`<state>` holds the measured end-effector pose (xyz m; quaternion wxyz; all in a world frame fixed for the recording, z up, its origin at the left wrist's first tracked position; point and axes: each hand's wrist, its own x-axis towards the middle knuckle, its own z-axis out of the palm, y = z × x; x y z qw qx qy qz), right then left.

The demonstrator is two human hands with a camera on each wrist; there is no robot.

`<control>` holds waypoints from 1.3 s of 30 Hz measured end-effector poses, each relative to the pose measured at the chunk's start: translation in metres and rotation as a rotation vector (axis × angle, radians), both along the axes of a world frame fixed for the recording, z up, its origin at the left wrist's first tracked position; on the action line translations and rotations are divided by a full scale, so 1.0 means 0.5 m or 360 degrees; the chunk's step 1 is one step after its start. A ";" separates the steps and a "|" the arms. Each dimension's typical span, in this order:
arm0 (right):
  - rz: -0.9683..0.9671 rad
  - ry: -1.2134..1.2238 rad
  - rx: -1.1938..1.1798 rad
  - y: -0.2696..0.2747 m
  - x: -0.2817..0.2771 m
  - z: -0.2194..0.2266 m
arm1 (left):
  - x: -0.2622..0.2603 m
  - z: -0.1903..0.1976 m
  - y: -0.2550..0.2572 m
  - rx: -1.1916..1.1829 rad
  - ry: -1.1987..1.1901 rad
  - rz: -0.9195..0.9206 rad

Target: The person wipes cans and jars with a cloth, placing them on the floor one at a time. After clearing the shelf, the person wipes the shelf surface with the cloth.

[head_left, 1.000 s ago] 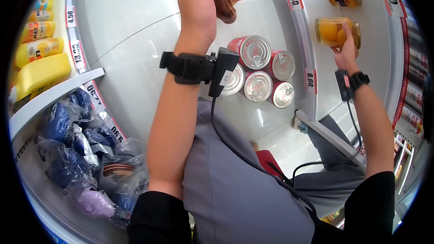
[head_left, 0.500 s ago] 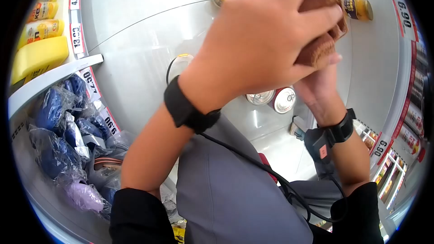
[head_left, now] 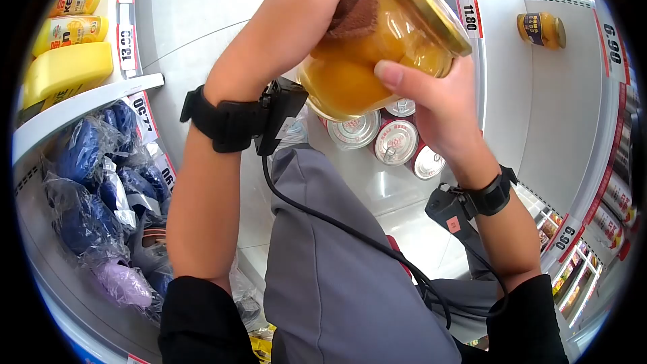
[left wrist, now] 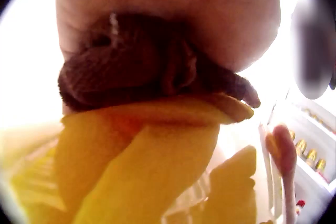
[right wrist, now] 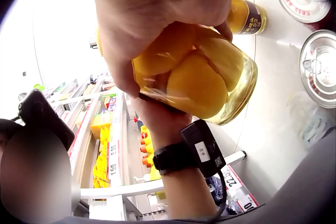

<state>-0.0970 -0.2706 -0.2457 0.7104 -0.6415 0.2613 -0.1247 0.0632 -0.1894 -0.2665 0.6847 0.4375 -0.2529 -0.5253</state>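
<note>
In the head view a glass jar of yellow peaches (head_left: 344, 84) is held up tilted in front of the body, its gold lid (head_left: 431, 10) toward the upper right. My right hand (head_left: 448, 104) grips the jar from the right, thumb across the glass. On the other side my left hand (head_left: 290, 20) holds a bunched brown cloth (head_left: 357, 10) against the jar. The left wrist view has the cloth (left wrist: 121, 71) folded under the palm, on the glass. Peach halves in clear syrup show through the jar (right wrist: 199, 87) in the right wrist view. The left fingertips are hidden.
Several ring-pull cans (head_left: 396, 141) stand on the tiled floor below the jar. A smaller jar (head_left: 541, 30) lies on the right shelf. Yellow bottles (head_left: 71, 34) and plastic-wrapped slippers (head_left: 87, 216) fill the left shelves. A black cable (head_left: 337, 226) crosses the lap.
My right hand has lifted the jar off the right shelf and brought it left, in front of the body. My left hand has brought the brown cloth onto it.
</note>
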 end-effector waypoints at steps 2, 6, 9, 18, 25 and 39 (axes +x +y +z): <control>0.0015 0.0034 0.0021 -0.002 -0.005 -0.001 | 0.003 -0.017 0.002 -0.0058 -0.0011 -0.0033; 0.0018 0.0092 -0.0002 0.003 -0.013 -0.013 | 0.002 -0.021 0.006 0.0067 0.0161 -0.0120; -0.0014 0.0092 0.0125 0.002 -0.011 -0.019 | 0.002 -0.019 0.023 0.0230 0.0225 -0.0147; 0.0138 0.0104 -0.0472 0.016 0.031 -0.032 | 0.002 0.034 0.082 0.0206 -0.0409 0.0175; 0.0168 0.0010 -0.1006 0.027 0.095 -0.112 | 0.005 -0.017 0.103 -0.0071 -0.1124 0.1209; 0.0358 -0.0061 -0.1124 0.071 0.075 -0.154 | -0.065 -0.010 0.079 0.0931 -0.2517 0.0582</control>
